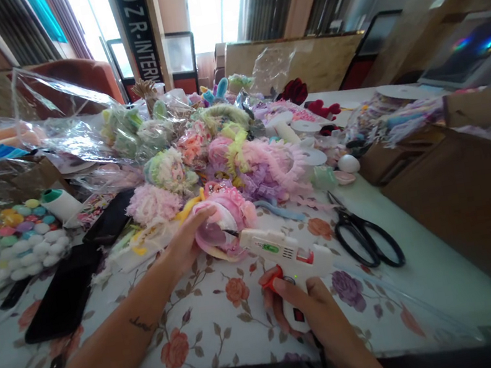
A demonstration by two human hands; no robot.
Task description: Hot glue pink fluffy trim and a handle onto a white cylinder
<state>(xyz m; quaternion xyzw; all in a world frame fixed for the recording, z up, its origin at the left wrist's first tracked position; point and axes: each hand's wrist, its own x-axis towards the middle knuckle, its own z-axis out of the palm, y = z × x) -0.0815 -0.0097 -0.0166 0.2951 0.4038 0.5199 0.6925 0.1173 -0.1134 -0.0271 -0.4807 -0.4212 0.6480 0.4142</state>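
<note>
My right hand is wrapped round the handle of a white glue gun with a red trigger. Its dark nozzle points left, at the inside of a pink ring-shaped craft piece trimmed with ruffles and flowers. My left hand grips that piece by its left edge, thumb on top, fingers partly hidden. The nozzle tip seems close to the piece's inner surface; I cannot tell whether it touches. Black-handled scissors lie to the right of the glue gun. Just behind the piece sits a pale pink fluffy pompom.
Two dark phones lie at left beside a bag of coloured pompoms. A heap of ruffled trims and yarn covers the back. A cardboard box stands at right. Floral cloth covers the table front.
</note>
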